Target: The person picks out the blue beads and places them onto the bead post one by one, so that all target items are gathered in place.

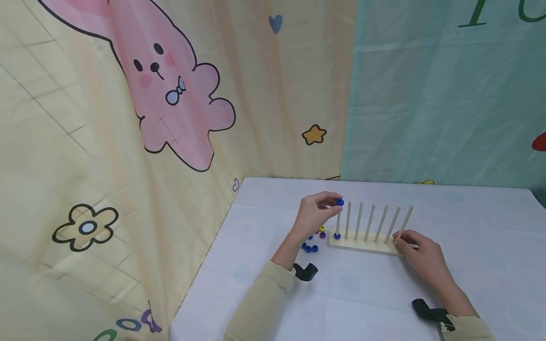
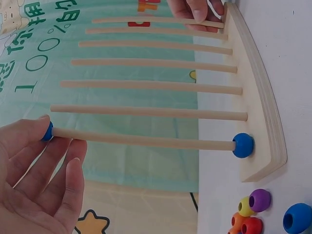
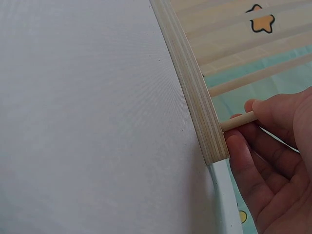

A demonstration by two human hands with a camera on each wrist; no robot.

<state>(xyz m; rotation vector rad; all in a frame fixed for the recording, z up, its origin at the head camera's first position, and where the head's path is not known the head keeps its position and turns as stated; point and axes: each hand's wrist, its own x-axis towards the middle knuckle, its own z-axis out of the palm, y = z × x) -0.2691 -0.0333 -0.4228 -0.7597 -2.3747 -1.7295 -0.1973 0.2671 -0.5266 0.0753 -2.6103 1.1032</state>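
While the left hand pinches a blue bead, the right hand grips the rightmost peg

As I look across the white table, that bead is right at the tip of the leftmost peg on a wooden rack. The left thumb and fingertips are closed on it, the remaining fingers loosely bent and parted. The right hand is drawn in too, holding its peg low down.

From the head view, seven pegs stand in one row, and three loose blue beads lie together to the rack's left. The left wrist view picks out an orange bead, lost in the cluster from the head, beside a red bead, a yellow bead and a purple bead. The right wrist view shows the thumb and fingers on that peg, next to the rack's end, and the base's layered edge.

The held bead looks round and deep blue, partly covered by fingers; whether the peg has entered its hole, I cannot tell. A matching bead sits around the foot of the same peg, smooth and slightly shiny.
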